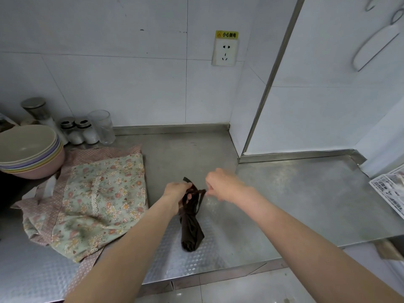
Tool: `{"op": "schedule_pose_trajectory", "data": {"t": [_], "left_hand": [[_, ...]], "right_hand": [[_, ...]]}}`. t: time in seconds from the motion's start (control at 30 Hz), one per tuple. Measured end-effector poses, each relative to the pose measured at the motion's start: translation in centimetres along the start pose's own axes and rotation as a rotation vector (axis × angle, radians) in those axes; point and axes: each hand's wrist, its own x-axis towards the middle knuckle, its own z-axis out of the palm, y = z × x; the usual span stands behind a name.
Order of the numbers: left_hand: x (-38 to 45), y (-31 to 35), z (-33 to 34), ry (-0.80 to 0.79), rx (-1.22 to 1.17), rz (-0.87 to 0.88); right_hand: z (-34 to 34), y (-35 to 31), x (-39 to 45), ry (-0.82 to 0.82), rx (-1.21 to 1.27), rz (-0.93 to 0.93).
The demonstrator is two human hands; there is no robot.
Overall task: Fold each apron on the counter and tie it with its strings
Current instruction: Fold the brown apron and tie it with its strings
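A dark brown apron [192, 230] lies rolled into a tight bundle on the steel counter [295, 204], its near end pointing toward me. Brown strings [197, 194] rise from its far end. My left hand [177, 190] grips the strings and the top of the roll. My right hand [220, 182] pinches a string end and holds it taut to the right. A floral apron [102, 200] with pink dotted trim lies loosely spread out on the counter to the left, touched by neither hand.
Stacked pastel bowls [30, 149] sit at the far left, with lidded shaker jars [78, 132] and a glass [103, 125] against the tiled wall. A wall socket [225, 51] is above. A white wire rack [391, 193] stands at the right edge.
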Motion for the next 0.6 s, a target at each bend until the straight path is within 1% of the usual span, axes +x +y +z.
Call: {"op": "schedule_pose_trajectory", "data": {"t": [0.03,0.1,0.2,0.3,0.37,0.43,0.5,0.53,0.6], "left_hand": [[0.1,-0.2,-0.2,0.032,-0.009,0.007],[0.1,-0.5,-0.5,0.033,-0.021,0.026],[-0.2,-0.5,-0.5,-0.033,-0.043,0.035],[-0.4,-0.6,-0.3,-0.063,-0.029,0.029],[-0.4,-0.7,-0.4,-0.064,-0.039,0.016],[-0.8,-0.8,-0.5,-0.059,-0.025,0.021],[-1.3,-0.9,-0.7,-0.066,0.042,0.101],[-1.5,-1.0,-0.8,-0.084,0.072,0.155],[-2.0,-1.2,-1.0,-0.118,0.105,0.254]], "right_hand": [[0.1,0.2,0.0,-0.042,0.129,0.017],[0.1,0.5,-0.3,-0.087,0.456,0.033],[0.2,0.1,-0.8,-0.071,0.934,0.007],[1.5,-0.8,-0.7,-0.110,1.401,-0.054],[2.4,-1.1,-0.5,-0.099,1.647,-0.020],[2.7,-1.1,-0.3,-0.062,1.828,0.069],[2.7,-1.0,-0.2,-0.019,1.915,0.194],[2.8,-1.0,-0.1,-0.001,1.922,0.240],[3.1,-0.9,0.1,0.017,1.843,0.255]]}}
